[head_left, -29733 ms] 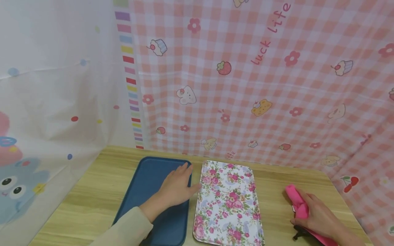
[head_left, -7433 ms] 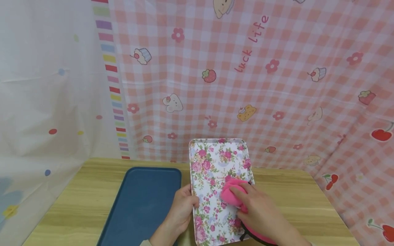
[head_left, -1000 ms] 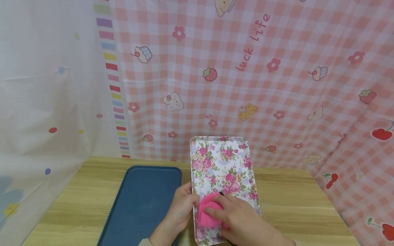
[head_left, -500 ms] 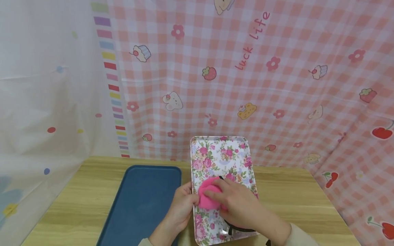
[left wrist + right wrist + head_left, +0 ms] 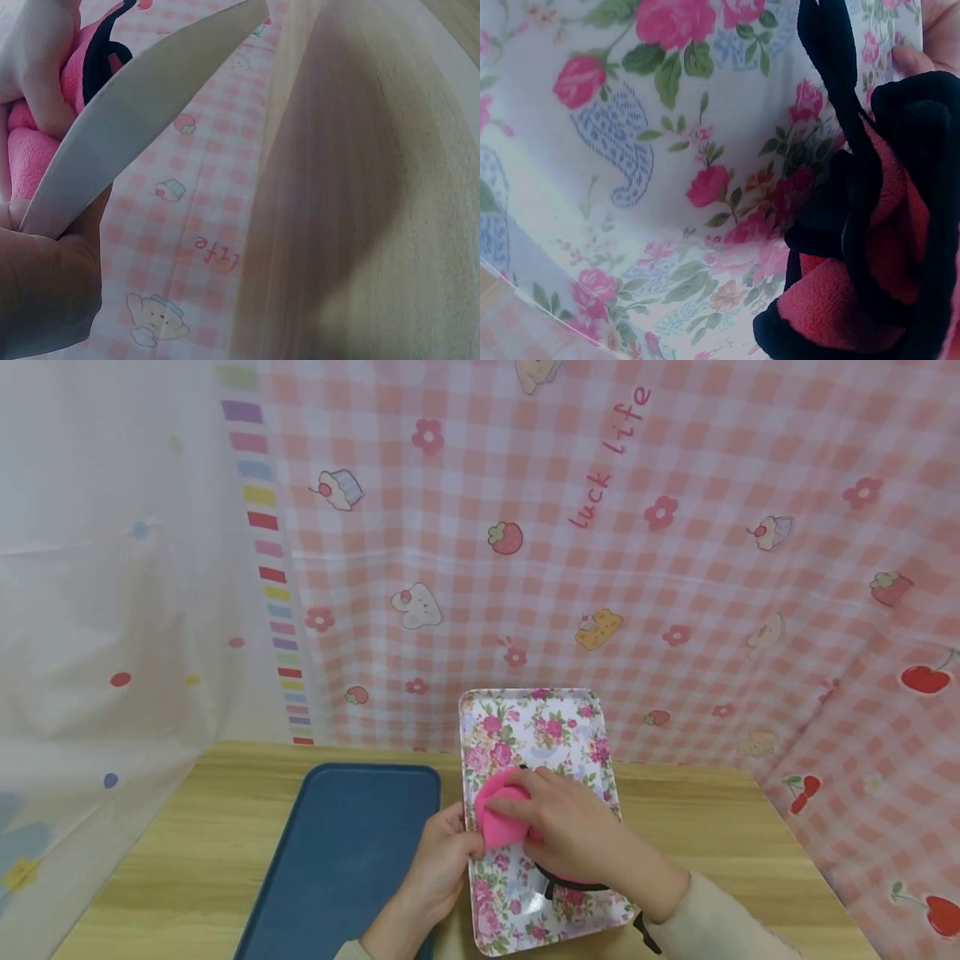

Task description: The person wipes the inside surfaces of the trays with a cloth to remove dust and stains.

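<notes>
A white tray with pink roses (image 5: 536,727) is held tilted up off the table, its far end raised. My left hand (image 5: 444,860) grips its left rim, thumb on the face and fingers behind. In my right hand (image 5: 577,827) is a bunched pink cloth (image 5: 501,817), pressed on the tray's left-middle part close to my left thumb. The left wrist view shows the tray's pale underside (image 5: 142,112) above my left hand (image 5: 45,292). Black trim and a loop edge the cloth (image 5: 840,300) in the right wrist view, where my right hand's fingers are hidden.
A dark blue tray (image 5: 352,852) lies flat to the left on the wooden table (image 5: 720,843). A pink checked curtain (image 5: 675,568) hangs along the table's back and right, and a white one (image 5: 150,610) at the left.
Half a minute ago the floral tray lay flat, the cloth right of it; now my left hand holds it raised. Over the last second, the cloth has slid up the tray's left side.
</notes>
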`<state>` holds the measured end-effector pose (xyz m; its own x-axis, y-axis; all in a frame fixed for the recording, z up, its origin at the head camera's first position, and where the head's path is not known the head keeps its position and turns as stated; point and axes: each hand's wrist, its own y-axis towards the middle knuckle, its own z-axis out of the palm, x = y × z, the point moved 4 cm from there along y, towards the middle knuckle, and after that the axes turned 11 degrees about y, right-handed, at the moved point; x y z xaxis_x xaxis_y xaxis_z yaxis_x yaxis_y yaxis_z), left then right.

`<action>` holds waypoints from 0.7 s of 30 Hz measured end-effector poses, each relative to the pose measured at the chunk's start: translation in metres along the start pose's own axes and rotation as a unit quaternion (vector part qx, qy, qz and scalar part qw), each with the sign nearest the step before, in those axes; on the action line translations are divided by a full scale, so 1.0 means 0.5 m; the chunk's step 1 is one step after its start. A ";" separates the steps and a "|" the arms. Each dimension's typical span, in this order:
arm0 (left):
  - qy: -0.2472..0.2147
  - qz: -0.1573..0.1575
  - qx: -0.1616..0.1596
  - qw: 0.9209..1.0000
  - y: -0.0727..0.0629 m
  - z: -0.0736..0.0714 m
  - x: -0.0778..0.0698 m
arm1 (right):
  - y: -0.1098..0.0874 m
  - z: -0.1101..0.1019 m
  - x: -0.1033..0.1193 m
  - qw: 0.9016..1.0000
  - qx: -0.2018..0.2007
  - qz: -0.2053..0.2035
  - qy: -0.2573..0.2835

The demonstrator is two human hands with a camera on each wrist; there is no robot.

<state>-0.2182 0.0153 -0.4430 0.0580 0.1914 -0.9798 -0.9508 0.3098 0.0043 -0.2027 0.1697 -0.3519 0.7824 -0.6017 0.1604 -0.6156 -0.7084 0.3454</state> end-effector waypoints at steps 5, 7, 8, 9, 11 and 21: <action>-0.002 0.000 0.006 1.000 -0.002 0.000 0.002 | 0.017 -0.008 -0.011 1.000 -0.016 0.011 -0.001; -0.001 -0.002 0.010 1.000 -0.003 0.000 0.003 | 0.022 -0.010 -0.016 1.000 -0.022 0.014 0.002; -0.001 -0.003 0.012 1.000 -0.003 0.000 0.003 | 0.025 -0.011 -0.019 1.000 -0.025 0.014 0.001; -0.002 -0.004 0.013 1.000 -0.004 0.000 0.004 | 0.028 -0.012 -0.021 1.000 -0.028 0.013 0.001; -0.001 -0.004 0.015 1.000 -0.004 0.001 0.004 | 0.034 -0.014 -0.023 0.999 -0.032 0.012 -0.002; 0.005 -0.001 0.019 1.000 -0.005 0.002 0.007 | 0.059 -0.031 -0.035 0.998 -0.046 0.037 -0.016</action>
<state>-0.2155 0.0163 -0.4461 0.0573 0.1818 -0.9817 -0.9381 0.3463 0.0094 -0.2332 0.1648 -0.3303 0.7316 -0.6628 0.1596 -0.6586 -0.6265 0.4170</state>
